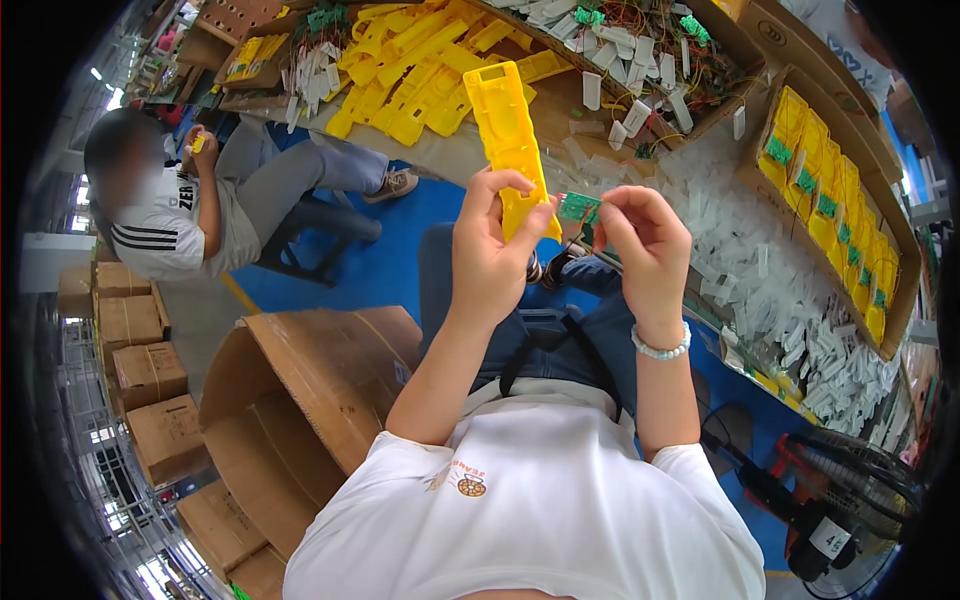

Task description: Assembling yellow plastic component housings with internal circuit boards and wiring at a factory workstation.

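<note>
My left hand (pixel 492 245) grips the lower end of a long yellow plastic housing (pixel 508 125), held upright with its hollow, ribbed inside facing me. Close by on the right, my right hand (pixel 645 245) pinches a small green circuit board (pixel 579 207) between thumb and fingers. The board's left edge is near the housing's lower end; whether they touch I cannot tell. Thin dark wires seem to hang below the board. A pale beaded bracelet circles my right wrist.
Yellow housings (pixel 420 75) lie heaped on the bench ahead. A carton (pixel 880 330) at right holds yellow housings with green boards. Clear plastic pieces (pixel 745 260) cover the bench nearby. An open carton (pixel 300 400) stands left, a fan (pixel 840 500) lower right. Another person (pixel 170 220) sits at left.
</note>
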Demonstrator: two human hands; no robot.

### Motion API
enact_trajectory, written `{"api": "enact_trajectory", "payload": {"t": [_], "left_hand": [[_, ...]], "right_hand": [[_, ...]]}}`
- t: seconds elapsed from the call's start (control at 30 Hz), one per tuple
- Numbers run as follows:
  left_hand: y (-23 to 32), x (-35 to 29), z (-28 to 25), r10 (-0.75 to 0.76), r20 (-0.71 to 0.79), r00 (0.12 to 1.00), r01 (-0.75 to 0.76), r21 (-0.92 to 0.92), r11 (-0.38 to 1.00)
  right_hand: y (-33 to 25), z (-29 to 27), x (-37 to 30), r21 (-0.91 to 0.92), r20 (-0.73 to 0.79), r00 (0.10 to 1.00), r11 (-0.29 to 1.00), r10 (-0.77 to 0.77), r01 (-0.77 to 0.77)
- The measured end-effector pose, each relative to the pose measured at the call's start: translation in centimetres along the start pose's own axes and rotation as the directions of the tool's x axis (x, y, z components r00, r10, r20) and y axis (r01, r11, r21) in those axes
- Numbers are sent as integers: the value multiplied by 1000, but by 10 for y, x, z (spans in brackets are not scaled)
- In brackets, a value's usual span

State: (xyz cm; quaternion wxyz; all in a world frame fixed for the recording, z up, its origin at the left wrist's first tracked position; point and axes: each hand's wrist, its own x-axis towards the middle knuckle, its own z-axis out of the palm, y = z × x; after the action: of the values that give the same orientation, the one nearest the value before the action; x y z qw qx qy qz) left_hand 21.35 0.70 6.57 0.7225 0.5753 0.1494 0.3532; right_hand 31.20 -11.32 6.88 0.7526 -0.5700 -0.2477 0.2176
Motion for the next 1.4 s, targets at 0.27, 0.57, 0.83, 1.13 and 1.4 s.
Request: {"api": "enact_trajectory", "payload": {"t": [0.27, 0.57, 0.83, 1.13, 1.4], "left_hand": [[10, 3, -4, -1, 55, 999, 2, -12, 1000], [12, -9, -7, 66, 144, 987, -29, -241, 970], [6, -14, -6, 92, 9, 996, -92, -7, 996], [7, -20, -11, 102, 19, 995, -101, -39, 994], [6, -19, 1, 78, -3, 997, -77, -171, 982]], "right_hand": [[-10, 6, 5, 132, 211, 974, 985, 81, -110], [-14, 19, 6, 10, 179, 983, 999, 44, -47], [-17, 24, 4, -20, 140, 989, 999, 41, -38], [-16, 26, 5, 26, 178, 984, 999, 23, -28], [-16, 13, 8, 0, 275, 961, 1000, -20, 21]]}}
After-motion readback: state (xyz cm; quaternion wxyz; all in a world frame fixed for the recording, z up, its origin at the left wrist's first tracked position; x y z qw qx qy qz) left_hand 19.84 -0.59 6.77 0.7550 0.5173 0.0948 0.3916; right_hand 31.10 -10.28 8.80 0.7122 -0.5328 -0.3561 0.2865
